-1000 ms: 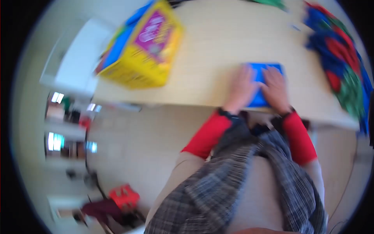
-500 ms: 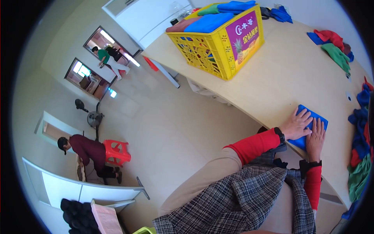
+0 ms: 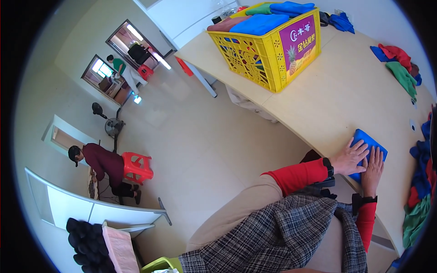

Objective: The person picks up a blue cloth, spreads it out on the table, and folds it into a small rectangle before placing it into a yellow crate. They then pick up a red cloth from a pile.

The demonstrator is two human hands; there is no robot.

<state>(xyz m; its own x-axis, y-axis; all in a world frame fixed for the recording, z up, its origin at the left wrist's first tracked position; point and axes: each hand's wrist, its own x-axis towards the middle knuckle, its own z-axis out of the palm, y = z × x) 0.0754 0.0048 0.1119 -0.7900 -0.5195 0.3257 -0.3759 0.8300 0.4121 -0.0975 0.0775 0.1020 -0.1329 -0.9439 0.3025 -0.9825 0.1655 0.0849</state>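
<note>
A folded blue cloth (image 3: 363, 136) lies flat near the front edge of the pale wooden table (image 3: 318, 102). My left hand (image 3: 349, 157) rests on its left side, palm down, with the fingers stretched out. Beside it, my right hand (image 3: 373, 169) lies on the cloth's near right part, fingers extended and almost touching the left ones. Neither hand grips anything. Both hands hide part of the cloth.
A yellow plastic crate (image 3: 268, 61) filled with folded cloths stands farther along the table. Crumpled red, green and blue cloths (image 3: 400, 75) lie toward the wall, with a heap (image 3: 416, 209) at the right. One person (image 3: 104, 163) bends near a red stool (image 3: 137, 167).
The whole view has shifted slightly, so the crate and table sit farther right. My hands stay flat on the blue cloth. The distant person in green has moved toward the nearer opening.
</note>
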